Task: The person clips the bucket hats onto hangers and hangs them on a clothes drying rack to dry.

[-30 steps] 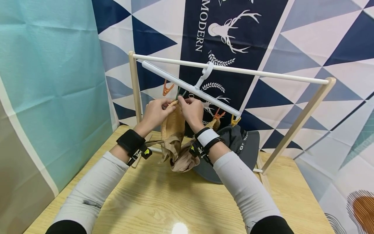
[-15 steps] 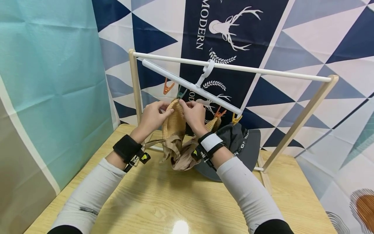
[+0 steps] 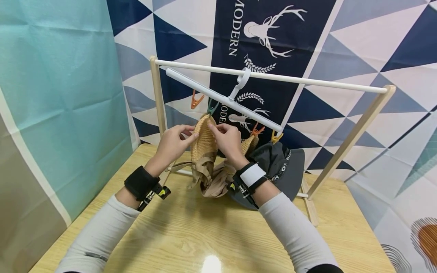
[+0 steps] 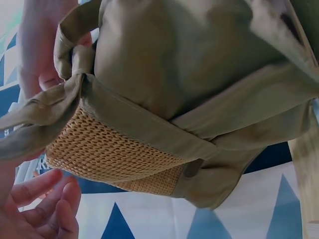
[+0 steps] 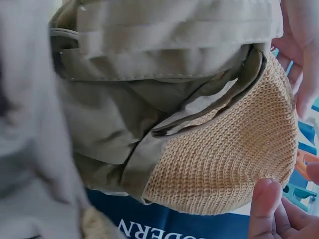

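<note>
A sun hat of woven straw (image 3: 205, 142) and khaki cloth (image 4: 164, 55) hangs upside down from a green clip (image 3: 212, 109) under a tilted pale hanger (image 3: 201, 89). My left hand (image 3: 172, 142) is beside the straw's left edge, fingers loosely bent with nothing between them in the left wrist view. On the other side is my right hand (image 3: 229, 143); its thumb tip overlaps the straw edge in the right wrist view, its fingers (image 5: 294, 216) loosely bent. To the right, an orange clip (image 3: 257, 131) grips another straw edge (image 3: 248, 145).
A dark grey cap (image 3: 294, 172) hangs from a yellow clip (image 3: 276, 137), its brim low over the wooden table (image 3: 177, 235). An orange clip (image 3: 196, 101) hangs unused at the left. The rack's white rail (image 3: 317, 82) carries the hanger; wooden posts (image 3: 351, 140) flank it.
Both hands have come down from the green clip along the straw's sides, the left also moving outward. The straw edge now shows hanging from the green clip.
</note>
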{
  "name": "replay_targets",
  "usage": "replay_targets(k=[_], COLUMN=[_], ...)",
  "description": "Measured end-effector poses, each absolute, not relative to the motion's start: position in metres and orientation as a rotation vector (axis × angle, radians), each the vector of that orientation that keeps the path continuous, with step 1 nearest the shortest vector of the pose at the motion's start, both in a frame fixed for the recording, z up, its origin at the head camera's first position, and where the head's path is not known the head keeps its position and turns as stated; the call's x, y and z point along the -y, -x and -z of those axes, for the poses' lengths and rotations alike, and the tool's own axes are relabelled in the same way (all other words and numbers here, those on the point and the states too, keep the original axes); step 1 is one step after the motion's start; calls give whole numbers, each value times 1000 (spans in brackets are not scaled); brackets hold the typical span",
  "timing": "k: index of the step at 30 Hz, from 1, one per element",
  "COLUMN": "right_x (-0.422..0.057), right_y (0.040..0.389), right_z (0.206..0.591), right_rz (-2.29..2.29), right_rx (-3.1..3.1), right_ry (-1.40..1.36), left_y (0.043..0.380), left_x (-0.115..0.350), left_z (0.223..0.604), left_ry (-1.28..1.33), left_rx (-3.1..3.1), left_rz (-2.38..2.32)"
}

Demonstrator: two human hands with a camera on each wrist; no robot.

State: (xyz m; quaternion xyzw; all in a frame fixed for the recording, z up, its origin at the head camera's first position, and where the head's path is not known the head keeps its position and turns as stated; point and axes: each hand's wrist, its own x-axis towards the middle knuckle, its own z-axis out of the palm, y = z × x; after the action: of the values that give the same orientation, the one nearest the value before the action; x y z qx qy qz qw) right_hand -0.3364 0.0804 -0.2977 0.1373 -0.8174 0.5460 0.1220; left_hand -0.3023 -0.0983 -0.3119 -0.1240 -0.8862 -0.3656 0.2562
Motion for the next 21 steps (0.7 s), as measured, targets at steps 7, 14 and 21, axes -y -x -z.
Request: replay_targets(k=[7, 14, 21], right_x=[-92, -113, -129], right_y=[328, 320, 310], right_z=[306, 317, 324], right_rz=[-1500, -1479, -1437], right_rx=[2419, 2444, 2472], right_ry=[-415, -426, -448], left_y=[296, 289, 280], left_x=[97, 97, 100], left_z=[319, 327, 333], left_ry=[371, 375, 363], left_rx=[2388, 2380, 2367], left_rz=[1027, 1034, 1059])
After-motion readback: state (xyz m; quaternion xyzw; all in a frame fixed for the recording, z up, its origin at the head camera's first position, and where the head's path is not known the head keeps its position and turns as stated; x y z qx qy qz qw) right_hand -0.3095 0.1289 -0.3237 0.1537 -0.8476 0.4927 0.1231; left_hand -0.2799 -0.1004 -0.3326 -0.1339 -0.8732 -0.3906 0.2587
